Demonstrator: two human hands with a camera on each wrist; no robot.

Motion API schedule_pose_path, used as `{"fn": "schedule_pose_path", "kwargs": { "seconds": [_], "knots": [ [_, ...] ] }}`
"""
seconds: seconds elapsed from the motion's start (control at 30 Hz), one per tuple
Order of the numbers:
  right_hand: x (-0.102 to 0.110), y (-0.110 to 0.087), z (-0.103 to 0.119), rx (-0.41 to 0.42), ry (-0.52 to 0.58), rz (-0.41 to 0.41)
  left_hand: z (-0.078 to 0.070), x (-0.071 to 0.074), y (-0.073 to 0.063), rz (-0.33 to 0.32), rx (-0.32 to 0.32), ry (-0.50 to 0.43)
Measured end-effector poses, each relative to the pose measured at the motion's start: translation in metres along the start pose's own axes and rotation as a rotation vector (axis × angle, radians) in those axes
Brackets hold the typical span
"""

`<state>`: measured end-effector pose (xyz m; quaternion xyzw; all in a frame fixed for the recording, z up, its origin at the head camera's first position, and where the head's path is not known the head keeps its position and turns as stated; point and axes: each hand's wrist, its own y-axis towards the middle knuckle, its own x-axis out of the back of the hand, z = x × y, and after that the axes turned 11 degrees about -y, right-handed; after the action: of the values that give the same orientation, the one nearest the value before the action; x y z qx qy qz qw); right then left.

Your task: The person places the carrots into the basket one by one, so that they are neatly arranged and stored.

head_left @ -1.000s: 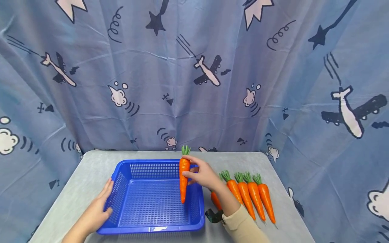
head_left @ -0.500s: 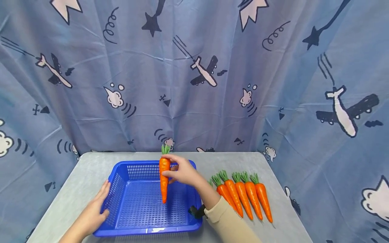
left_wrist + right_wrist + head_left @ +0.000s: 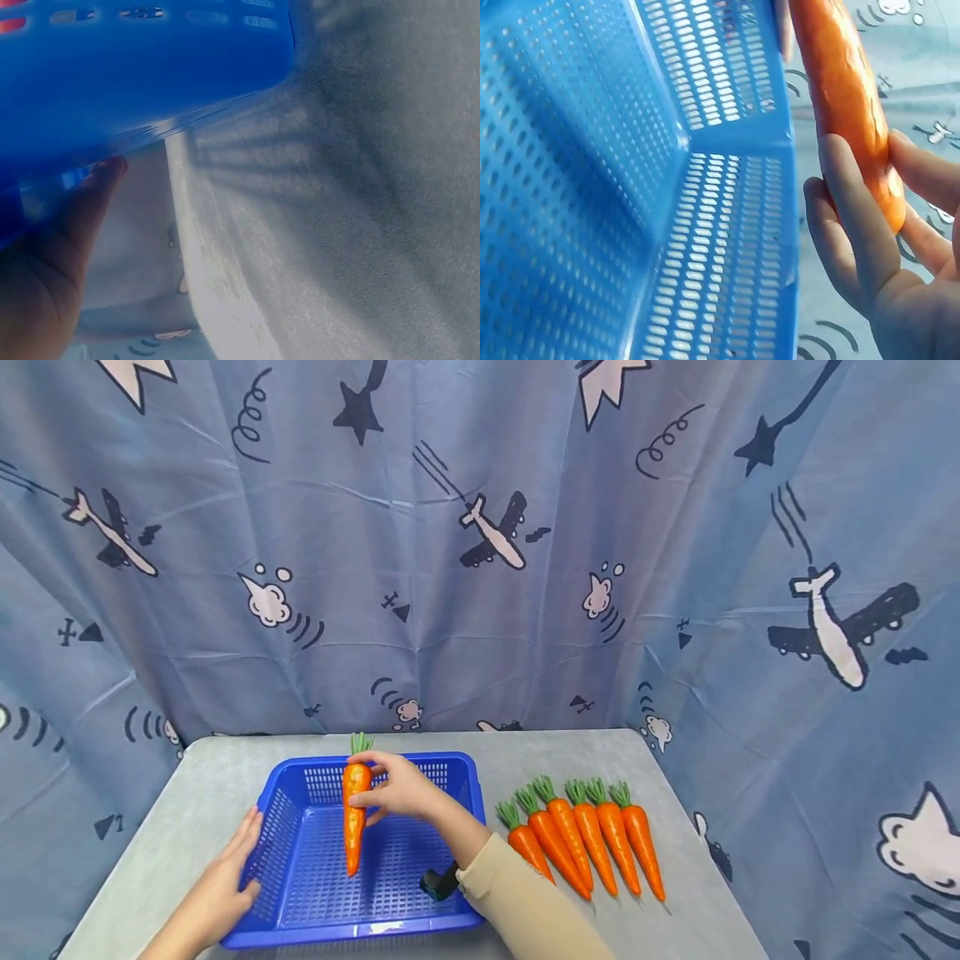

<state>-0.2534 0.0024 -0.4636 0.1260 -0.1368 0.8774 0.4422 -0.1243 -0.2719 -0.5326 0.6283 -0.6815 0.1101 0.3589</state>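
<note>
An orange carrot [image 3: 354, 806] with a green top hangs upright over the left half of a blue plastic basket [image 3: 352, 933]. My right hand [image 3: 401, 787] pinches its upper part between thumb and fingers. In the right wrist view the fingertips press the carrot [image 3: 847, 82] from both sides, apart from the basket wall [image 3: 727, 247]. My left hand [image 3: 213, 893] rests along the basket's outer left side with its fingers straight. From the left wrist, the thumb [image 3: 90, 202] shows beside the basket's blue wall [image 3: 150, 67]; the other fingers are hidden there.
Several carrots [image 3: 592, 835] lie side by side on the grey table [image 3: 562, 747], right of the basket; the sleeve partly covers the nearest one. A black strap-like piece [image 3: 438, 883] sits by the right wrist. A printed blue curtain [image 3: 420, 568] hangs behind the table.
My right hand has carried the carrot leftward across the basket, from its right side to its left half. The left hand stays at the basket's side. The head view has shifted slightly.
</note>
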Motion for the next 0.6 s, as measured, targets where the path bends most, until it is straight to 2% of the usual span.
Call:
{"fn": "schedule_pose_path", "kwargs": {
  "seconds": [0.27, 0.4, 0.53, 0.6],
  "knots": [
    [-0.023, 0.012, 0.005, -0.055, 0.019, 0.001, 0.000, 0.000, 0.000, 0.001, -0.005, -0.002],
    [-0.033, 0.017, 0.007, -0.076, 0.009, -0.001, -0.001, 0.002, -0.001, 0.033, 0.045, -0.017],
    [-0.043, 0.021, 0.008, -0.102, 0.002, 0.012, -0.003, 0.003, 0.000, 0.078, 0.122, -0.036],
    [-0.046, 0.022, 0.007, -0.111, -0.001, 0.012, -0.004, 0.003, 0.002, 0.087, 0.132, -0.037]
  ]
}}
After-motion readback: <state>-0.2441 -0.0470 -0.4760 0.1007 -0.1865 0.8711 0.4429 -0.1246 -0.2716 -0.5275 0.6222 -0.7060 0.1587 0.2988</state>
